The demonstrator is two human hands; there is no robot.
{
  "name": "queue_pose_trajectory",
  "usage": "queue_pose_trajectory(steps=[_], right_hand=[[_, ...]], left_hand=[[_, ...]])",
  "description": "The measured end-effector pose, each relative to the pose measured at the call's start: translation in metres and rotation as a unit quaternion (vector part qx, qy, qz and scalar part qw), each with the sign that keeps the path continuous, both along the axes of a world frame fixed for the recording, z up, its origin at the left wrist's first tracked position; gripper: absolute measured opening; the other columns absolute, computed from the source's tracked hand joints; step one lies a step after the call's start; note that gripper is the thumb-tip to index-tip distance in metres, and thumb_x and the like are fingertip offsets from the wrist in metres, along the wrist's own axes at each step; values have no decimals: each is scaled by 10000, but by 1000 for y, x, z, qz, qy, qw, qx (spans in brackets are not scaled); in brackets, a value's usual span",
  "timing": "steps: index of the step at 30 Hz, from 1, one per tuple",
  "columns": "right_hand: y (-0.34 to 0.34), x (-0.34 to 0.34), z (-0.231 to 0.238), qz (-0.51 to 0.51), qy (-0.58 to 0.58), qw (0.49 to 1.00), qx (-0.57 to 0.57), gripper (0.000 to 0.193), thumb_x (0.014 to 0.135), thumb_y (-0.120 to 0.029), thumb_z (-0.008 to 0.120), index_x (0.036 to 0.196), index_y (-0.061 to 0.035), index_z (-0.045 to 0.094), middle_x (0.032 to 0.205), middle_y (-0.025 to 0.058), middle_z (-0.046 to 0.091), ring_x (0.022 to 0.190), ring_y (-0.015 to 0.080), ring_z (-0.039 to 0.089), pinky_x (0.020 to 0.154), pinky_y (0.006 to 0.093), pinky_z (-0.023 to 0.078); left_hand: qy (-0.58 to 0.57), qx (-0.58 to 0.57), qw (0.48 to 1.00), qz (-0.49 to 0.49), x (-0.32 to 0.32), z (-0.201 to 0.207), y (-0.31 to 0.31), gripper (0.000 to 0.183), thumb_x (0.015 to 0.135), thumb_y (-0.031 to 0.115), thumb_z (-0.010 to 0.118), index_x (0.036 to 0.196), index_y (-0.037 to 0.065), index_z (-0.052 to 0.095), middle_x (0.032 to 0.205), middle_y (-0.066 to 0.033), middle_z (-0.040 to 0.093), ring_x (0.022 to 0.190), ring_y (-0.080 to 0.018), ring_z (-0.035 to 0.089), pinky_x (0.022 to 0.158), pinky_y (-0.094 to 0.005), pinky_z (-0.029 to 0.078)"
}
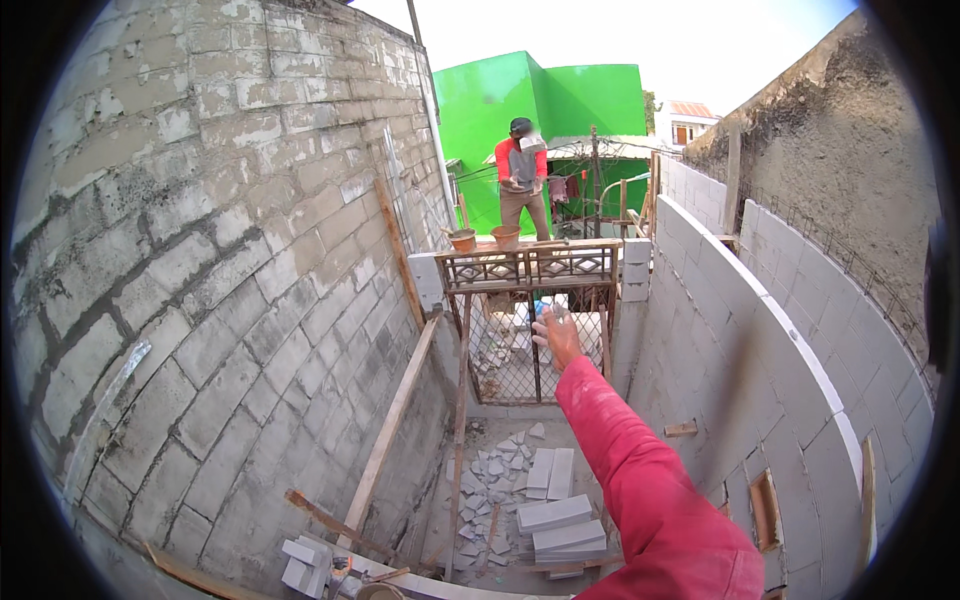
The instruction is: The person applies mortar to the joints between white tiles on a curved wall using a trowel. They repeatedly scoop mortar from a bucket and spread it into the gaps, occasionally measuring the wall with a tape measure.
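My right arm, in a red sleeve, reaches forward from the lower right. My right hand (558, 336) is held out in the air with its fingers apart, and I see nothing gripped in it. Beyond it is a metal gate (490, 350) with diamond mesh and a patterned top rail (530, 266). My left hand is out of the picture. Above the gate, a person (521, 175) in a red and grey shirt faces me, hands held in front of the body. Two orange buckets, one on the left (463, 241) and one on the right (505, 237), stand by that person's feet.
Stacked pale blocks (562, 525) and broken pieces (490, 475) lie on the floor below. A rough block wall (200, 300) rises at left, a pale block wall (720, 290) at right. A long wooden beam (392, 425) slants along the left. More blocks (305, 565) sit near me.
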State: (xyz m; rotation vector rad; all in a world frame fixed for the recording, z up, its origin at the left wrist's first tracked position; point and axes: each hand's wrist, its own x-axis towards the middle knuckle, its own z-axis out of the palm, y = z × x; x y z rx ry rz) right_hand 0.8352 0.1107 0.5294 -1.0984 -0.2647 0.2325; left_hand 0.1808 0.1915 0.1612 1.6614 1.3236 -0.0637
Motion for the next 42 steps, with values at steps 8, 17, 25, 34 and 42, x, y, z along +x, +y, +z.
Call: queue_pose_trajectory(steps=[8, 17, 25, 34, 42], right_hand=[[-214, -187, -339, 51, 264, 922, -278, 643, 1084, -385, 605, 1546, -42, 319, 1277, 262, 679, 943, 352, 776, 716, 445, 670], [-503, -287, -445, 3, 409, 827, -385, 619, 1044, -380, 564, 1493, 22, 421, 1344, 246, 610, 1118, 410, 700, 792, 518, 644], [-431, -225, -404, 115, 263, 806, -518, 476, 1090, -347, 460, 1496, -99, 458, 1465, 185, 615, 1118, 373, 704, 846, 511, 606], [-182, -255, -431, 287, 179, 770, -541, 170, 1027, -242, 609, 1159, -137, 586, 1120, 160, 746, 814, 315, 728, 630, 452, 583], [81, -399, -334, 368, -356, 679, -526, 347, 987, -306, 671, 868, 16, 720, 761, 169, 717, 695, 297, 702, 678, 458, 533]], left_hand=[[-44, 1, 989, 141, -119, -42, -93, 265, 964, 285, 676, 1108, 75, 749, 1021, -139, 775, 1012, -264, 728, 946, -428, 566], [17, -32, 968, 246, -131, -36, -222, 425, 943, 420, 688, 1205, 90, 747, 1182, -189, 773, 1136, -371, 727, 1015, -466, 550], [91, -66, 967, 228, -164, -104, -323, 481, 941, 441, 670, 1260, 85, 722, 1155, -274, 750, 1134, -436, 710, 1016, -489, 543], [22, -49, 922, 383, -242, -75, -260, 395, 1006, 378, 601, 1207, 61, 726, 993, -169, 749, 893, -299, 742, 812, -451, 593], [-42, -33, 804, 592, -313, -55, -203, 204, 1013, 186, 640, 1148, 61, 727, 930, -62, 736, 741, -170, 692, 708, -330, 566]])
